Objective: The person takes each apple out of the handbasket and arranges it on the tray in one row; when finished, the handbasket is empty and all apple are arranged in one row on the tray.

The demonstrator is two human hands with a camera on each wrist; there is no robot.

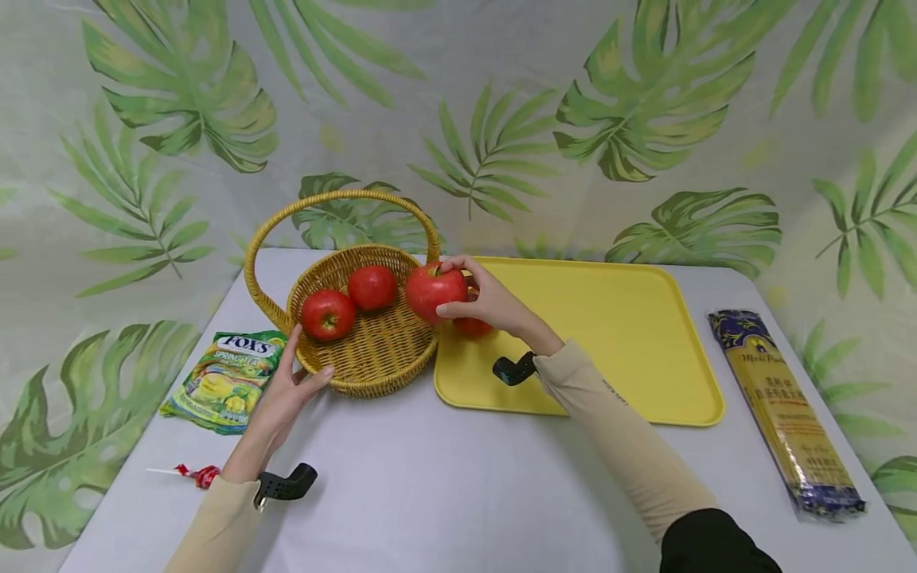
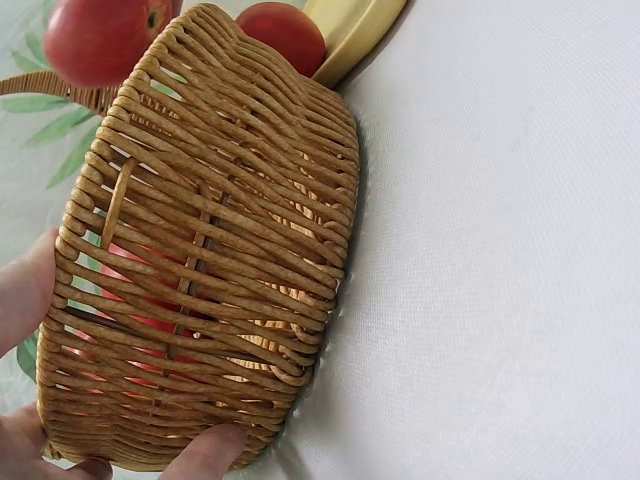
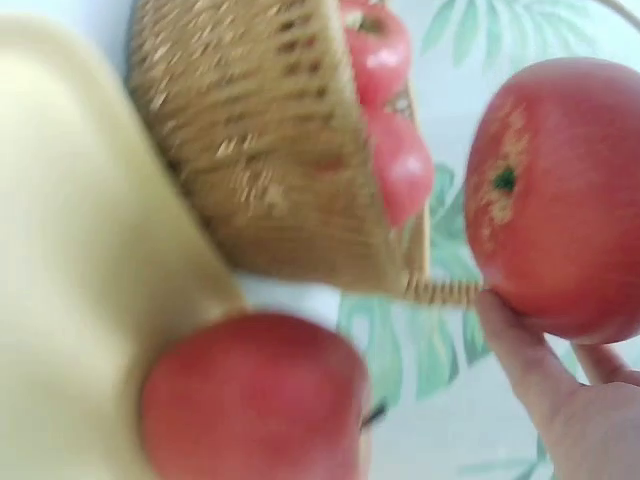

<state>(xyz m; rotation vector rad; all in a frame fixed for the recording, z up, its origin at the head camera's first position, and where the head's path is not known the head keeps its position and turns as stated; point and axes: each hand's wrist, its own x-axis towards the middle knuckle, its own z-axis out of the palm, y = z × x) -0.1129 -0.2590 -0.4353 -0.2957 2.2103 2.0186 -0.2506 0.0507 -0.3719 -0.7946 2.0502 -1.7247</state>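
Note:
My right hand [image 1: 490, 301] grips a red apple [image 1: 434, 291] above the right rim of a wicker basket [image 1: 390, 382]. In the right wrist view this held apple [image 3: 565, 200] is raised clear of the basket's side. Two more apples, one at the left [image 1: 328, 314] and one behind it [image 1: 372, 287], lie in the basket. Another apple [image 1: 473, 325] sits on the yellow tray [image 1: 587, 342], partly hidden by my right hand. My left hand [image 1: 290, 390] touches the basket's near left side; in the left wrist view its fingers and thumb [image 2: 208, 455] lie against the weave.
Left of the basket lies a green candy bag [image 1: 229, 382], with a red-wrapped lollipop [image 1: 204, 476] nearer the front edge. A long noodle packet [image 1: 784, 410] lies at the table's right. The basket's tall handle [image 1: 344, 195] arches over its back. Leaf-patterned cloth hangs behind the table.

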